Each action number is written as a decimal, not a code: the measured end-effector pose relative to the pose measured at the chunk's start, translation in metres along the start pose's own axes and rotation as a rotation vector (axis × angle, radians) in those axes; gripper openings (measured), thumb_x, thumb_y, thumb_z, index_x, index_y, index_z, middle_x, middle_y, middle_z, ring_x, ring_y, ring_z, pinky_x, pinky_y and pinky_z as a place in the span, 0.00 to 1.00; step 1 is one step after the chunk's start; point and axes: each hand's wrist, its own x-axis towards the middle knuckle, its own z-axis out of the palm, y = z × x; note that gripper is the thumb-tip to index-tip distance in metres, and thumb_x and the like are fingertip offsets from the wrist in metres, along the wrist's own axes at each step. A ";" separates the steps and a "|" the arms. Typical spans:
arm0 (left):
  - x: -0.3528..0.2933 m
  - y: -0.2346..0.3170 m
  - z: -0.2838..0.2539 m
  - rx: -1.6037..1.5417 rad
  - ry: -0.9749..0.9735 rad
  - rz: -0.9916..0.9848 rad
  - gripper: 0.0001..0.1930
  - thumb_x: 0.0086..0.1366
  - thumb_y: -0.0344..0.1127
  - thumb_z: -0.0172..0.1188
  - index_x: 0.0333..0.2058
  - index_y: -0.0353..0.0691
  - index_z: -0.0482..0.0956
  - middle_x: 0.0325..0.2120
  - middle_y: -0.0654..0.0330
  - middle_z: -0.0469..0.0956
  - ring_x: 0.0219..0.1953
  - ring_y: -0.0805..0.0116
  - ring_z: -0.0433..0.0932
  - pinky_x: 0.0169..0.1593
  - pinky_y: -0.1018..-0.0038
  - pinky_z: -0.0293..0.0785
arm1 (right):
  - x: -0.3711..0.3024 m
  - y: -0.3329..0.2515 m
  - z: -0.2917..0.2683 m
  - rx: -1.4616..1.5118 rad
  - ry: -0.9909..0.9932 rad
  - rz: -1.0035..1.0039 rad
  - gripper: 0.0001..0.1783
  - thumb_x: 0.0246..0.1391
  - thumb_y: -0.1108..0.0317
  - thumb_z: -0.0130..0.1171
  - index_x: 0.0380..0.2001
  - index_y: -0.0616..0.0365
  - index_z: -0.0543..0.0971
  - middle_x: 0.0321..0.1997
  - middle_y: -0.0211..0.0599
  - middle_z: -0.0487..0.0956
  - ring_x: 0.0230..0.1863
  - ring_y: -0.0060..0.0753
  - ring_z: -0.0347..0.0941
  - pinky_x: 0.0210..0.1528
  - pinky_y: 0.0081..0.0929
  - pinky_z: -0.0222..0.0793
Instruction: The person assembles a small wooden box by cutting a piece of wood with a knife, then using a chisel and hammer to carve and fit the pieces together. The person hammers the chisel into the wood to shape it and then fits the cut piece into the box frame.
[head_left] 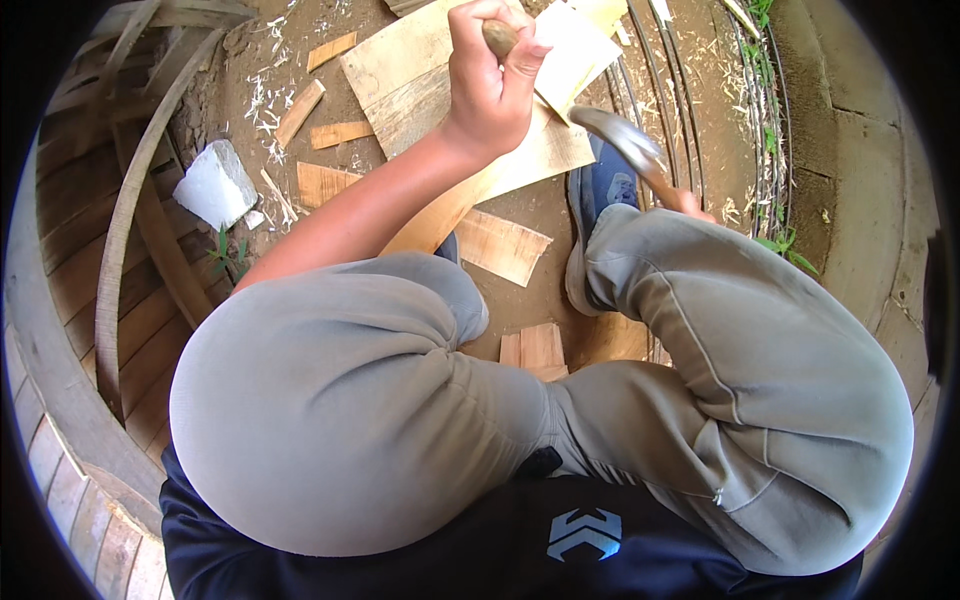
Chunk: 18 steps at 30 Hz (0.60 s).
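Wooden handle [497, 36] clenched in left hand [487, 82] — bare dirt ground [545, 210] strewn with planks [502, 246], shavings.

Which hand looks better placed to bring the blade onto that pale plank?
Probably the right: the right hand, mostly hidden behind the knee, holds the curved grey metal blade beside the pale wooden plank. The left hand grips a wooden stub.

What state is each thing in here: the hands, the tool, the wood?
left hand: closed in a fist around a wooden piece
wooden piece: gripped, only its end showing above the fist
right hand: mostly hidden behind the knee
metal blade: raised and blurred
wide plank: lying flat on the dirt
small wood offcuts: scattered loose
white block: resting on the ground
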 end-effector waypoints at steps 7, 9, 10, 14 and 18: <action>0.004 0.004 0.006 -0.035 0.048 -0.009 0.15 0.76 0.38 0.53 0.50 0.36 0.59 0.30 0.64 0.65 0.32 0.75 0.65 0.38 0.76 0.65 | 0.001 0.016 -0.001 0.290 -0.068 0.125 0.10 0.65 0.58 0.58 0.43 0.50 0.76 0.26 0.45 0.79 0.28 0.43 0.78 0.32 0.42 0.69; 0.002 -0.002 0.000 0.059 0.070 -0.048 0.15 0.76 0.38 0.53 0.50 0.36 0.59 0.29 0.64 0.66 0.30 0.76 0.66 0.37 0.76 0.66 | 0.003 0.002 -0.004 0.292 -0.183 0.151 0.11 0.64 0.57 0.59 0.43 0.51 0.76 0.27 0.46 0.79 0.29 0.46 0.79 0.32 0.42 0.69; 0.003 -0.003 -0.002 0.032 0.054 -0.070 0.15 0.76 0.38 0.53 0.49 0.36 0.59 0.29 0.64 0.66 0.29 0.76 0.66 0.36 0.77 0.66 | 0.004 -0.006 -0.006 0.168 -0.187 0.132 0.11 0.65 0.57 0.59 0.42 0.51 0.76 0.28 0.47 0.79 0.29 0.47 0.79 0.33 0.43 0.69; 0.008 0.000 0.000 -0.067 0.052 -0.131 0.13 0.77 0.37 0.50 0.49 0.36 0.60 0.28 0.64 0.68 0.27 0.76 0.68 0.31 0.79 0.66 | -0.002 -0.007 0.004 -0.036 -0.028 -0.064 0.13 0.66 0.57 0.58 0.42 0.54 0.74 0.28 0.51 0.79 0.29 0.52 0.79 0.32 0.45 0.67; 0.020 0.012 0.000 -0.020 0.126 -0.258 0.14 0.78 0.38 0.48 0.54 0.37 0.60 0.28 0.65 0.68 0.25 0.76 0.69 0.29 0.79 0.68 | 0.015 -0.002 0.001 -0.113 -0.053 -0.139 0.12 0.67 0.59 0.59 0.43 0.56 0.72 0.26 0.53 0.78 0.26 0.55 0.78 0.28 0.47 0.66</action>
